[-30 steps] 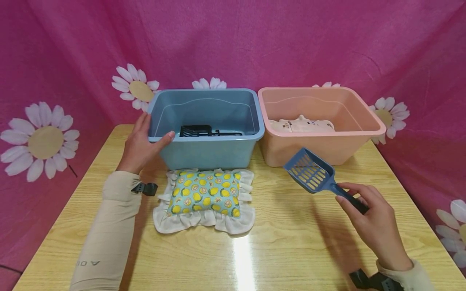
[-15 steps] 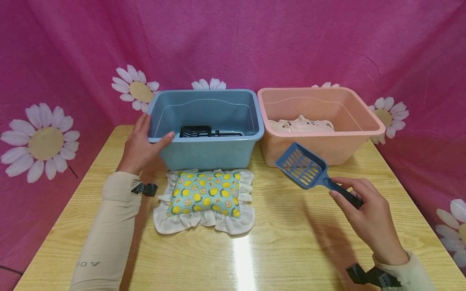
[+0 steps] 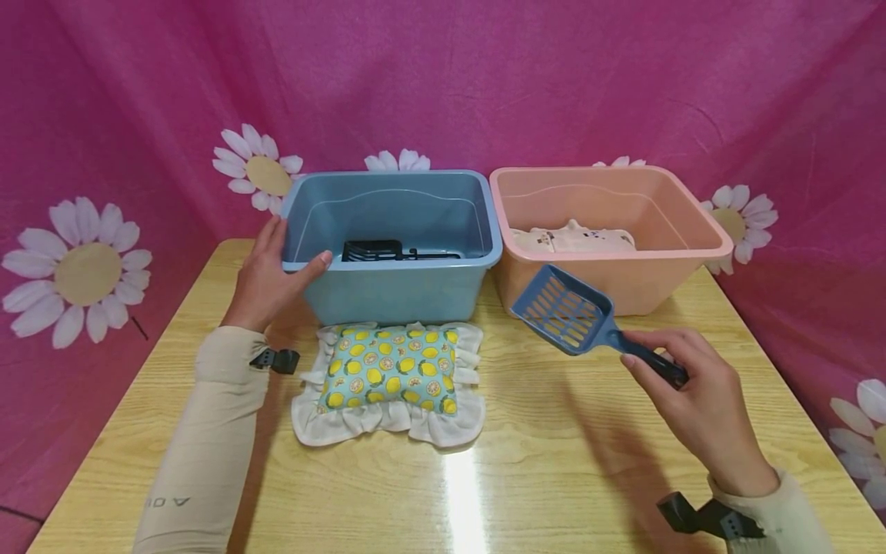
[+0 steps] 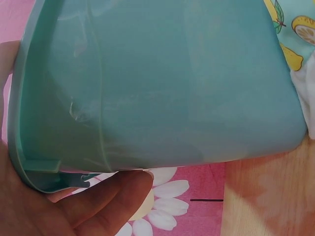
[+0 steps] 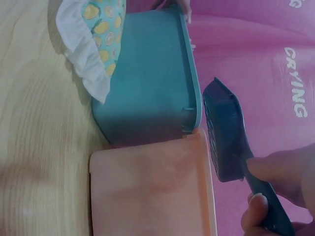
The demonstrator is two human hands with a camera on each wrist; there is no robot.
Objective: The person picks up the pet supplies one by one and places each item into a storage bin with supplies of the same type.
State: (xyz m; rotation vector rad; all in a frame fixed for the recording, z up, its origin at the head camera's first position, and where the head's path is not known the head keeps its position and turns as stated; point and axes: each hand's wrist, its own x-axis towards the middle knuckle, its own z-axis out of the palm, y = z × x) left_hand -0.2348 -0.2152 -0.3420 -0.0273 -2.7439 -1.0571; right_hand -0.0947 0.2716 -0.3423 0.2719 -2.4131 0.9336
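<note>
My right hand (image 3: 702, 400) grips the dark handle of a blue slotted litter scoop (image 3: 564, 309), its head held up in front of the pink bin. In the right wrist view the litter scoop (image 5: 226, 130) shows edge-on, with thumb and fingers round its handle. At the left corner of a blue bin (image 3: 401, 296), my left hand (image 3: 266, 269) holds the rim, thumb along the front and fingers at the side. The left wrist view shows fingers (image 4: 115, 199) curled beneath the bin's rim. A black slotted scoop (image 3: 377, 250) lies inside this bin.
A pink bin (image 3: 609, 285) stands right beside the blue one, with a pale patterned item (image 3: 574, 238) inside. A lemon-print cushion with white ruffles (image 3: 391, 373) lies on the wooden table (image 3: 360, 500) against the blue bin's front. A pink flowered cloth (image 3: 443, 77) hangs behind.
My right hand has moved a little to the left and away from me, carrying the blue litter scoop along. My left hand stays at the blue bin's corner.
</note>
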